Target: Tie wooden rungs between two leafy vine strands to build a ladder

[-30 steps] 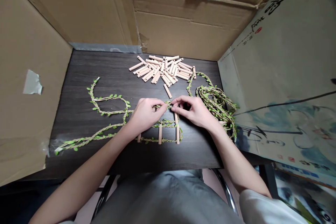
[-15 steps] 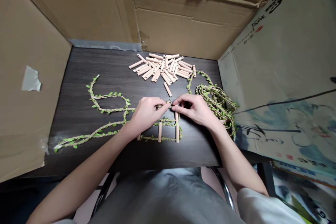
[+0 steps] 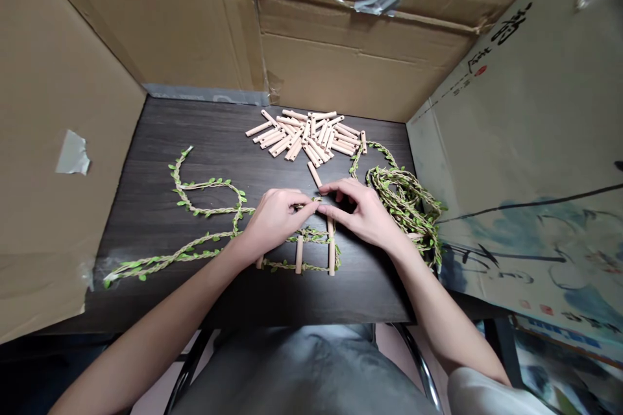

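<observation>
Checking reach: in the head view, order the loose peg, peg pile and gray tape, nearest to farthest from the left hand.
From the left hand:
1. Loose peg, ahead and right of it.
2. Peg pile, farther ahead.
3. Gray tape, far left on the cardboard wall.

**Head-worn view, looking forward and down from above the person's lap**

The camera sits close over the worktop [image 3: 209, 142], tilted down so the left hand [image 3: 275, 220] and right hand [image 3: 363, 214] fall near the frame's centre, with the forearms [image 3: 146, 331] reaching in from the bottom corners. The grey lap [image 3: 302, 369] edges the bottom, and cardboard panels [image 3: 360, 71] fill the top and sides.
</observation>
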`<state>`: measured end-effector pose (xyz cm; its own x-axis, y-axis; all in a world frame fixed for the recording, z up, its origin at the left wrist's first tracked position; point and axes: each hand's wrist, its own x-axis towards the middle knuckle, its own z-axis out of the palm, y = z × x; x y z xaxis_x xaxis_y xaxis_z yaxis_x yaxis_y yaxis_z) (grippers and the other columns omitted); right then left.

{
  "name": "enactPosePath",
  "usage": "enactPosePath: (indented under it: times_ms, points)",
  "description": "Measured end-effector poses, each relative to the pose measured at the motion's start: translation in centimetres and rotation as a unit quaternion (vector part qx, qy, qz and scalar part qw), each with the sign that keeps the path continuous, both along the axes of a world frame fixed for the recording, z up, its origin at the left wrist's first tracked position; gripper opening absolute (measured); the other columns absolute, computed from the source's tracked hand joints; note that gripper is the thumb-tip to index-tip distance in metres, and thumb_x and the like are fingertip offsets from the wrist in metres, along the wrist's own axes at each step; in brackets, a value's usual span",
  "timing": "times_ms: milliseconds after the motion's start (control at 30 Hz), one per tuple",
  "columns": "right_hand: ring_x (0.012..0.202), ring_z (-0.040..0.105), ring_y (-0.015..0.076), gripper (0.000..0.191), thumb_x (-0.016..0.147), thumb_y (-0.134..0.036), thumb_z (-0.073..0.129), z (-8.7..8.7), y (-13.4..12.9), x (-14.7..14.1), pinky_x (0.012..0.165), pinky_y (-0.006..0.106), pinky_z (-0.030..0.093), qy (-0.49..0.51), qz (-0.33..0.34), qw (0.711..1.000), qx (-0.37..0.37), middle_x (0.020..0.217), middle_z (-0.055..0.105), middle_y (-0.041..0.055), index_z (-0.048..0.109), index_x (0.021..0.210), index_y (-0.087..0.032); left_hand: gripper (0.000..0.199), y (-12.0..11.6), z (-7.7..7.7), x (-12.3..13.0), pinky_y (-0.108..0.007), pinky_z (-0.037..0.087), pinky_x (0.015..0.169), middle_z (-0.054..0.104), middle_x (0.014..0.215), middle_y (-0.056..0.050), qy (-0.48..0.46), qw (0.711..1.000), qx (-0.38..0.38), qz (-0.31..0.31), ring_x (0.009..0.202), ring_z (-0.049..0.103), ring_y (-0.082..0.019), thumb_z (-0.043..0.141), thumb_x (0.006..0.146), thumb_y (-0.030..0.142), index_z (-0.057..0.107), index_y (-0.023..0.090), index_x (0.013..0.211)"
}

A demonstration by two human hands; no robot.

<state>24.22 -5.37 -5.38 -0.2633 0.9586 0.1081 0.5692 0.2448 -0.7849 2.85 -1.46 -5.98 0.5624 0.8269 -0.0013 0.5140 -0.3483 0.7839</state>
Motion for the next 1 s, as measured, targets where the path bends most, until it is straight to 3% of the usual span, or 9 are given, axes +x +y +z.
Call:
enactPosePath:
  times_ms: [267, 467, 600, 700, 800, 900, 1000]
  points:
    - [0.081, 0.063, 0.0166, 0.021, 0.093, -0.034, 0.073, -1.0, -0.1, -0.7, 0.071, 0.029, 0.046, 0.065, -0.021, 0.996, -0.049, 0.093, 0.072, 0.0024, 0.076, 0.111, -0.023, 0.036, 0.2, 0.3, -0.4, -0.028, 0.027, 0.06, 0.06, 0.068, 0.001, -0.008, 1.0, -0.018, -0.024, 0.06, 0.044, -0.011, 0.055, 0.098, 0.034, 0.073, 0.015, 0.073]
    - [0.081, 0.061, 0.0163, 0.025, 0.089, -0.031, 0.077, -1.0, -0.2, -1.0, 0.075, 0.029, 0.045, 0.062, -0.034, 0.996, -0.045, 0.09, 0.07, 0.0013, 0.075, 0.113, -0.023, 0.04, 0.3, 0.3, -0.4, -0.028, 0.027, 0.06, 0.054, 0.063, 0.003, -0.002, 0.999, -0.024, -0.026, 0.059, 0.041, -0.011, 0.054, 0.098, 0.032, 0.063, 0.015, 0.063]
    - [0.075, 0.058, 0.0144, 0.024, 0.089, -0.028, 0.076, -1.0, -0.2, -1.2, 0.071, 0.028, 0.043, 0.08, -0.042, 0.994, -0.056, 0.085, 0.069, -0.0003, 0.074, 0.112, -0.021, 0.04, 0.3, 0.5, -0.4, -0.028, 0.03, 0.061, 0.061, 0.066, 0.002, 0.008, 0.999, -0.034, -0.039, 0.06, 0.045, -0.012, 0.051, 0.1, 0.034, 0.066, 0.016, 0.067]
    - [0.073, 0.056, 0.0136, 0.024, 0.088, -0.027, 0.075, -1.2, -0.2, -1.3, 0.068, 0.027, 0.041, 0.093, -0.05, 0.993, -0.057, 0.083, 0.068, -0.0008, 0.073, 0.111, -0.021, 0.034, 0.4, 1.1, -0.7, -0.026, 0.036, 0.061, 0.068, 0.073, 0.0, -0.008, 0.996, -0.083, -0.019, 0.061, 0.052, -0.013, 0.049, 0.102, 0.039, 0.074, 0.017, 0.092]
    - [0.071, 0.053, 0.0129, 0.023, 0.087, -0.027, 0.073, -1.4, -0.1, -1.4, 0.068, 0.027, 0.041, 0.117, -0.06, 0.989, -0.071, 0.083, 0.067, -0.0009, 0.072, 0.109, -0.019, 0.041, 0.9, 1.9, -1.8, -0.025, 0.043, 0.06, 0.073, 0.08, -0.001, -0.033, 0.988, -0.153, 0.003, 0.061, 0.058, -0.014, 0.049, 0.103, 0.045, 0.064, 0.017, 0.128]
    - [0.07, 0.052, 0.0127, 0.023, 0.085, -0.025, 0.072, -1.5, -0.1, -1.5, 0.07, 0.027, 0.042, 0.133, -0.071, 0.985, -0.082, 0.085, 0.068, -0.0005, 0.07, 0.107, -0.019, 0.046, 1.6, 2.8, -3.3, -0.024, 0.045, 0.056, 0.068, 0.069, 0.001, -0.046, 0.971, -0.232, -0.022, 0.054, 0.056, -0.013, 0.048, 0.103, 0.051, 0.057, 0.018, 0.133]
    - [0.07, 0.051, 0.0131, 0.022, 0.084, -0.024, 0.07, -1.5, -0.2, -1.6, 0.07, 0.027, 0.042, 0.131, -0.077, 0.985, -0.081, 0.085, 0.067, -0.0004, 0.067, 0.106, -0.019, 0.043, 2.2, 3.9, -4.4, -0.023, 0.044, 0.053, 0.063, 0.064, 0.002, -0.13, 0.956, -0.264, -0.012, 0.052, 0.055, -0.012, 0.056, 0.101, 0.048, 0.056, 0.018, 0.132]
